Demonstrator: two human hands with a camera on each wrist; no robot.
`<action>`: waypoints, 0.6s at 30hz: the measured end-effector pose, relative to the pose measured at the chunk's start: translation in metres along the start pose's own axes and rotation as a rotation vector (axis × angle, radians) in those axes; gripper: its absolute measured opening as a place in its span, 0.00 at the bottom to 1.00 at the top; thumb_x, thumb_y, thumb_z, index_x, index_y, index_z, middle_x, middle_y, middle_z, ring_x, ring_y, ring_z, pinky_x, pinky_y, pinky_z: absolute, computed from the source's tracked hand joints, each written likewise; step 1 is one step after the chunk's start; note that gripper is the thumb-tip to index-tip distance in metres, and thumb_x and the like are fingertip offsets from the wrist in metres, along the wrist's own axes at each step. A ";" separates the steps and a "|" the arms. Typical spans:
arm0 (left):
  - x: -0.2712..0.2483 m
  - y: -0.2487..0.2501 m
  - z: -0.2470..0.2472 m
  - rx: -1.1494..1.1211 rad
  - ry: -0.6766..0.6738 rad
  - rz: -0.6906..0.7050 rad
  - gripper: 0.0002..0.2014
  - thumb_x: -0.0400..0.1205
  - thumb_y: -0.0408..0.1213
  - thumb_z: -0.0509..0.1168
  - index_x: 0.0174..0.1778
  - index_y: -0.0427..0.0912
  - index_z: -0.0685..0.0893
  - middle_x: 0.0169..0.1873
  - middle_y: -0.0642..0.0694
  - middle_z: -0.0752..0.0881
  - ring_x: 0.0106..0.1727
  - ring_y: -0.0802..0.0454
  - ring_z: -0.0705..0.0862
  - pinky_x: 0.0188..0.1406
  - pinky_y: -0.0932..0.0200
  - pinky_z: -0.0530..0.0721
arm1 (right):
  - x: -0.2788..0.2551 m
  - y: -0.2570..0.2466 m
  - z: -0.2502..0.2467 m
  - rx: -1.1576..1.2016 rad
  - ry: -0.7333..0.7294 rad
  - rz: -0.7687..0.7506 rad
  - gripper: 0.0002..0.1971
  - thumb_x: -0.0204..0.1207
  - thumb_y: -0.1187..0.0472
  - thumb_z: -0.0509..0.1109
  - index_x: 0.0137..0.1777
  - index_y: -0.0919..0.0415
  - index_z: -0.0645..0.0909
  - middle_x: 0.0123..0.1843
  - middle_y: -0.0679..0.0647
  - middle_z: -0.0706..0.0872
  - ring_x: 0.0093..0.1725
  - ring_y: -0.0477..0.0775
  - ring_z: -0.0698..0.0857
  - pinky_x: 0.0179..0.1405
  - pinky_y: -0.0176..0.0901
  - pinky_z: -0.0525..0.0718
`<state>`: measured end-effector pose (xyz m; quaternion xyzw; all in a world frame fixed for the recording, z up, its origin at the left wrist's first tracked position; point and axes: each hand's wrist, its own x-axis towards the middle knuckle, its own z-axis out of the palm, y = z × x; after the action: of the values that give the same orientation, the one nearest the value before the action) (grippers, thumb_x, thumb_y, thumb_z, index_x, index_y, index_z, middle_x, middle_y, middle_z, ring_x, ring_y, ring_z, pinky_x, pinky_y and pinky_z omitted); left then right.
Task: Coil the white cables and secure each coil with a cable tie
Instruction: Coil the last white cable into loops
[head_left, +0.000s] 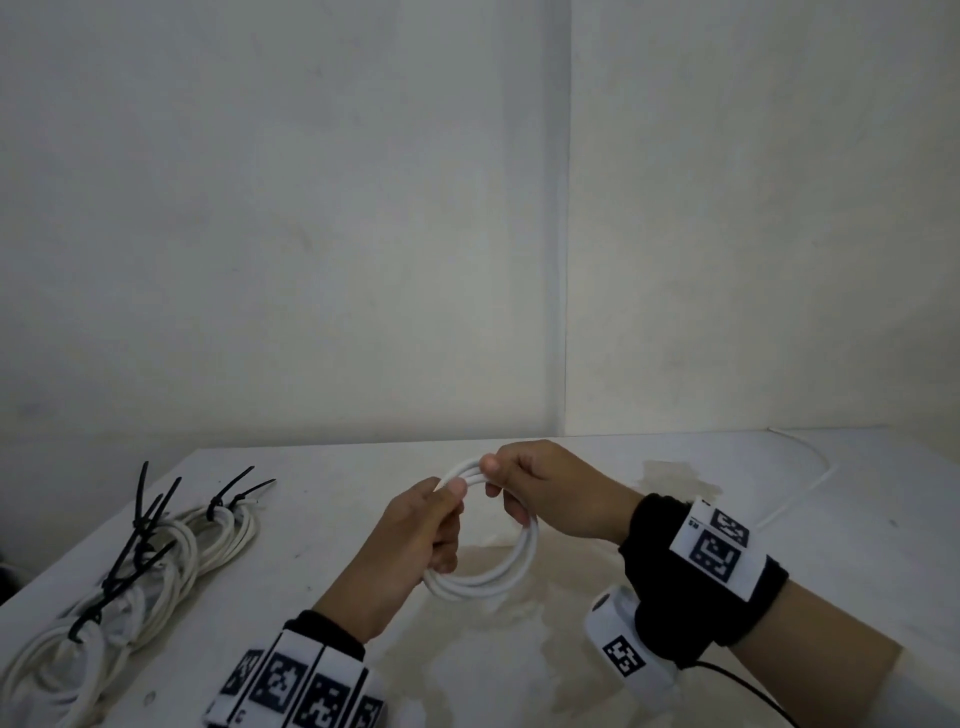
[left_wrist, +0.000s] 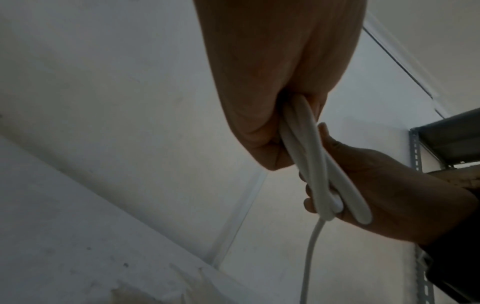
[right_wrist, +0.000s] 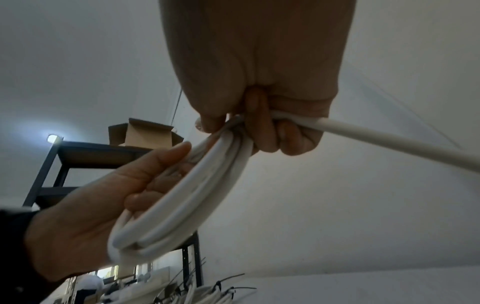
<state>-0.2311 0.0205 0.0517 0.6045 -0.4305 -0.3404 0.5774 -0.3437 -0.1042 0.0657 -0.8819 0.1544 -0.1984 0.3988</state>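
Observation:
A white cable coil (head_left: 498, 574) of several loops hangs between both hands above the white table (head_left: 623, 649). My left hand (head_left: 431, 525) grips the coil's left side, thumb on top; in the right wrist view its fingers (right_wrist: 140, 183) curl round the loops (right_wrist: 182, 197). My right hand (head_left: 524, 483) pinches the top of the coil, thumb pressing the strands. In the left wrist view the loops (left_wrist: 319, 164) run from my left hand to the right hand (left_wrist: 376, 185). The loose cable tail (head_left: 800, 499) trails off to the right over the table.
Several coiled white cables bound with black cable ties (head_left: 150, 525) lie in a heap at the table's left (head_left: 130, 587). A white wall corner (head_left: 561, 260) stands behind the table. A dark metal shelf with a cardboard box (right_wrist: 145, 133) shows in the right wrist view.

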 end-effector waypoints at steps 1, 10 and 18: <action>0.000 -0.001 0.000 0.008 0.005 0.006 0.16 0.85 0.41 0.54 0.32 0.40 0.67 0.19 0.55 0.64 0.20 0.58 0.61 0.22 0.66 0.64 | -0.001 0.001 0.001 -0.017 0.002 -0.007 0.17 0.83 0.51 0.56 0.33 0.51 0.75 0.23 0.46 0.78 0.23 0.40 0.73 0.32 0.34 0.72; -0.008 -0.009 0.003 0.048 -0.076 -0.043 0.18 0.85 0.44 0.52 0.29 0.42 0.63 0.19 0.54 0.62 0.20 0.59 0.60 0.19 0.67 0.64 | -0.003 0.001 -0.019 -0.186 0.117 -0.210 0.06 0.72 0.57 0.74 0.39 0.59 0.83 0.39 0.50 0.84 0.38 0.41 0.78 0.38 0.27 0.73; -0.003 0.003 -0.001 -0.250 0.038 -0.043 0.18 0.86 0.42 0.50 0.29 0.41 0.65 0.16 0.53 0.60 0.15 0.60 0.57 0.14 0.68 0.59 | 0.003 0.023 -0.018 -0.110 0.208 -0.165 0.12 0.82 0.56 0.60 0.46 0.61 0.83 0.29 0.50 0.74 0.32 0.48 0.70 0.33 0.37 0.68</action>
<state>-0.2320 0.0236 0.0547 0.5433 -0.3606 -0.3921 0.6489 -0.3523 -0.1319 0.0597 -0.8869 0.1327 -0.3120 0.3138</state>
